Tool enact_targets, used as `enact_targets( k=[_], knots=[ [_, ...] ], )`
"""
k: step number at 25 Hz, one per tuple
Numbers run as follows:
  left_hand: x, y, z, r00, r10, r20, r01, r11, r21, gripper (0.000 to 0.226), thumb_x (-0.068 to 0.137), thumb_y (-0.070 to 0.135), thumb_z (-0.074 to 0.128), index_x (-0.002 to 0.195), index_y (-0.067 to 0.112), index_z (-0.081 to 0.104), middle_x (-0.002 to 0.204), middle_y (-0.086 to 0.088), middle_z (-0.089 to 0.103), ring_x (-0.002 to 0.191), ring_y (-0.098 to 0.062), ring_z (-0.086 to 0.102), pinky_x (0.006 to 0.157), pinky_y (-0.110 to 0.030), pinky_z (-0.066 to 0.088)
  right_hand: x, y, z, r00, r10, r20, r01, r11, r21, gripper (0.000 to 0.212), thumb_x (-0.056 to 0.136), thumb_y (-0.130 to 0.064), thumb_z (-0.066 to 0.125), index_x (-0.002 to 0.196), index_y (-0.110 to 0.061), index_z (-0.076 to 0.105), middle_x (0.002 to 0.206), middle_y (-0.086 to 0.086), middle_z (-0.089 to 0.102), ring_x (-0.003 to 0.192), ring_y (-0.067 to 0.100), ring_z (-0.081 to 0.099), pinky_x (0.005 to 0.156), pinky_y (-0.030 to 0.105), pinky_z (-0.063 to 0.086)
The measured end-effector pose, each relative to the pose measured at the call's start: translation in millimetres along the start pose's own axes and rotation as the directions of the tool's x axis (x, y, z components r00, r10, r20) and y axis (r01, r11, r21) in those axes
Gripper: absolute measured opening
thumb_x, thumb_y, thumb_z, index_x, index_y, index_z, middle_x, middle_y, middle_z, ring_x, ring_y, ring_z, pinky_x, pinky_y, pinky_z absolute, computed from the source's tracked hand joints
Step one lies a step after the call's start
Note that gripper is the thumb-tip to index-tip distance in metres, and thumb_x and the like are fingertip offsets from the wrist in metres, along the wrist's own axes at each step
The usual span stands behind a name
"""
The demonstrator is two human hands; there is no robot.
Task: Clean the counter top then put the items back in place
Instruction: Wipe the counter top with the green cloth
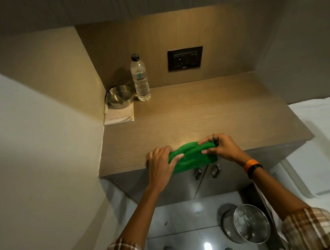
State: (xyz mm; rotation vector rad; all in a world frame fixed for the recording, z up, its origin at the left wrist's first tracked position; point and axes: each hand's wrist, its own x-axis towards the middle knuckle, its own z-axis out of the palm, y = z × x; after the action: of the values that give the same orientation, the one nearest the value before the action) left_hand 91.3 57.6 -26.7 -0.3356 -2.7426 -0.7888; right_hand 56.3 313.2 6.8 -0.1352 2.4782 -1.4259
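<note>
The wood-grain surface (209,108) is seen stretching away from both hands, most of it bare, its front edge running directly under them. The green cloth (191,156) is held at that front edge, bunched into a loose roll whose long axis runs left to right, parallel to the edge, with its lower part drooping over the edge in front of the cabinet doors (222,181). It is gripped at both ends: the left hand (159,163) is closed over the left end with the thumb laid across the fabric, and the right hand (220,146) is pinching the right end between thumb and fingers, a ring visible on one finger. Neither hand is nearer; the cloth sits between them and touches both. The uncleaned area is judged to lie ahead of the hands, so the next move would likely be a push forward, away from the body. The items are grouped well ahead and to the left of the left hand, in the far corner: a clear water bottle (140,79) standing upright with a black cap, a metal ashtray (120,97) just left of it, resting on a white notepad (119,117). A metal bin (248,223) stands on the floor below the right arm. The cloth looks soft, thick, creased; dampness cannot be told.
</note>
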Motion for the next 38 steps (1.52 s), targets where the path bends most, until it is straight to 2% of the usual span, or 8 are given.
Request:
enact_targets(
  k=[4,8,12,17,22,30,34,38],
  knots=[
    [24.2,45.2,14.5,0.997,-0.065,0.051,0.078,0.948,-0.310,0.035,0.090,0.056,0.058,0.096,0.022,0.052,0.083,0.003,0.061,0.074,-0.017,0.059,0.061,-0.033,0.046,-28.4,5.7,-33.6,0.984,0.092,-0.156,-0.021,0.913,0.408,0.044,0.077,0.010,0.075,0.114,-0.013,0.069,0.103,-0.004,0.075,0.096,0.015,0.071,0.077,0.023,0.059],
    [45.5,100.5,42.4,0.992,-0.074,0.101,0.117,0.837,-0.534,0.022,0.089,0.039,0.069,0.096,0.022,0.056,0.091,0.006,0.064,0.086,-0.014,0.062,0.070,-0.028,0.048,-45.6,36.0,-76.2,0.911,0.250,-0.329,0.011,0.781,0.624,0.060,0.074,0.014,0.074,0.128,-0.009,0.061,0.106,0.004,0.073,0.086,0.009,0.073,0.075,0.022,0.060],
    [46.6,181.3,86.1,0.972,-0.021,0.233,0.178,0.712,-0.679,0.021,0.078,0.015,0.057,0.099,0.013,0.060,0.100,-0.004,0.065,0.098,-0.017,0.060,0.079,-0.010,0.044,-88.3,83.6,-140.3,0.849,0.396,-0.351,-0.004,0.668,0.744,0.040,0.070,0.014,0.072,0.105,-0.006,0.074,0.089,0.006,0.078,0.087,0.024,0.072,0.082,0.034,0.061],
    [33.7,301.0,168.1,0.942,0.054,0.331,0.215,0.660,-0.720,0.032,0.071,0.006,0.056,0.101,0.015,0.061,0.103,0.002,0.065,0.102,-0.013,0.061,0.089,-0.019,0.048,-146.1,160.5,-232.1,0.749,0.532,-0.396,0.027,0.572,0.819,0.031,0.070,0.020,0.059,0.082,-0.005,0.073,0.087,0.006,0.078,0.089,0.025,0.071,0.080,0.032,0.057],
    [21.8,390.5,283.7,0.889,0.101,0.447,0.253,0.704,-0.663,0.032,0.083,0.002,0.066,0.109,0.021,0.063,0.106,0.007,0.067,0.100,-0.008,0.062,0.086,-0.021,0.049,-171.9,263.6,-317.1,0.656,0.595,-0.465,-0.105,0.681,0.725,0.033,0.071,0.014,0.060,0.074,-0.017,0.073,0.085,0.008,0.074,0.090,0.028,0.067,0.082,0.035,0.056],
    [22.0,422.5,463.4,0.790,-0.015,0.612,0.359,0.821,-0.443,0.024,0.096,0.004,0.056,0.116,0.016,0.061,0.101,-0.002,0.066,0.096,-0.021,0.062,0.073,-0.028,0.050,-157.3,437.7,-352.7,0.624,0.609,-0.490,-0.468,0.793,0.390,0.046,0.086,0.006,0.045,0.116,-0.023,0.062,0.116,0.001,0.061,0.107,0.023,0.057,0.095,0.032,0.046],
    [22.0,422.6,536.8,0.764,0.048,0.644,0.160,0.952,-0.261,0.033,0.099,0.003,0.047,0.129,0.017,0.053,0.109,-0.015,0.066,0.097,-0.028,0.063,0.074,-0.036,0.055,-140.1,510.1,-348.7,0.671,0.581,-0.460,-0.572,0.801,0.177,0.052,0.082,0.005,0.035,0.118,-0.023,0.061,0.115,0.005,0.059,0.099,0.029,0.056,0.086,0.036,0.047],
    [14.7,414.8,586.0,0.718,0.158,0.677,-0.233,0.972,0.020,0.047,0.095,0.008,0.055,0.140,0.013,0.042,0.125,-0.016,0.054,0.109,-0.031,0.054,0.087,-0.041,0.048,-130.2,566.8,-322.2,0.711,0.560,-0.426,-0.667,0.728,-0.156,0.045,0.091,-0.017,0.049,0.135,-0.020,0.049,0.132,0.017,0.044,0.117,0.038,0.048,0.095,0.046,0.047]
  ],
)
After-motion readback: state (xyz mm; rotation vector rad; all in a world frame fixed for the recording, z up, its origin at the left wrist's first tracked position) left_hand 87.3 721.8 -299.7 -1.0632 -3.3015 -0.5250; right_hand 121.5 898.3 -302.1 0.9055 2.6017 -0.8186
